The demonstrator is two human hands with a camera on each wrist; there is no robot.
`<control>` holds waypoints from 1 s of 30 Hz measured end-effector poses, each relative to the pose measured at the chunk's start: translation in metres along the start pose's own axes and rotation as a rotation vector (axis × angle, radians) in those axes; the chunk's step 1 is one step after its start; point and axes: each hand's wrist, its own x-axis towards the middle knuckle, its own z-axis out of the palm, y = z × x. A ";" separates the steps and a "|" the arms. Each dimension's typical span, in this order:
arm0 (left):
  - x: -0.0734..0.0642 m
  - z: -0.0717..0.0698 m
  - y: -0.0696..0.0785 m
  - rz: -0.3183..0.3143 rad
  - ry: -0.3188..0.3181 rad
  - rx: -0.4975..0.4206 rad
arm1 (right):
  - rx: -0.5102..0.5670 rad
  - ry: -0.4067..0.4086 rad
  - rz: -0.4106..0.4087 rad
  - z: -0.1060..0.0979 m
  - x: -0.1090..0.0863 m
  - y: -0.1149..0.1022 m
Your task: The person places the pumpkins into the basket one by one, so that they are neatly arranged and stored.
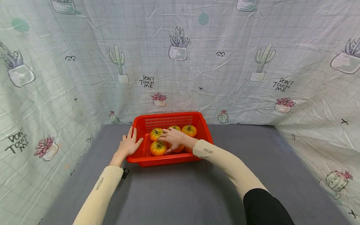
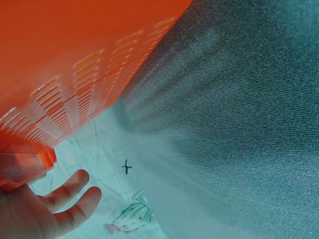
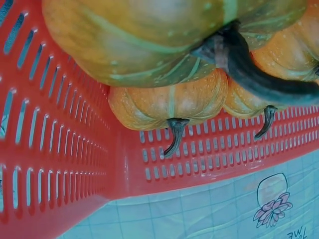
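A red plastic basket (image 1: 168,161) holds several small orange-and-green pumpkins (image 1: 158,148). My left hand (image 1: 127,145) rests on the basket's left rim with its fingers spread; in the left wrist view two fingertips (image 2: 79,206) extend past the basket's outer side. My right hand (image 1: 174,138) reaches in over the pumpkins, fingers apart and pointing left, the thumb beside the front-left pumpkin. Its fingers do not show in the right wrist view, where a large pumpkin (image 3: 144,45) with a dark curved stem fills the top. Part of the pumpkins lies hidden under my right hand and forearm.
The basket stands on a grey tabletop (image 1: 174,193), close to its back edge. Behind and at both sides hangs a pale curtain (image 1: 202,75) printed with potted cacti. A dark band (image 1: 125,173) is on my left wrist.
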 end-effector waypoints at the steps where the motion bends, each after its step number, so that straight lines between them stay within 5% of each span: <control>1: 0.000 0.000 0.000 -0.001 0.000 -0.001 | 0.000 0.006 0.000 0.000 0.000 0.000; 14: 0.000 0.000 -0.001 0.009 -0.001 -0.011 | -0.056 0.122 0.036 -0.024 -0.019 0.010; 30: 0.002 0.003 -0.006 0.025 0.020 -0.046 | 0.158 0.382 0.110 -0.069 -0.084 0.016</control>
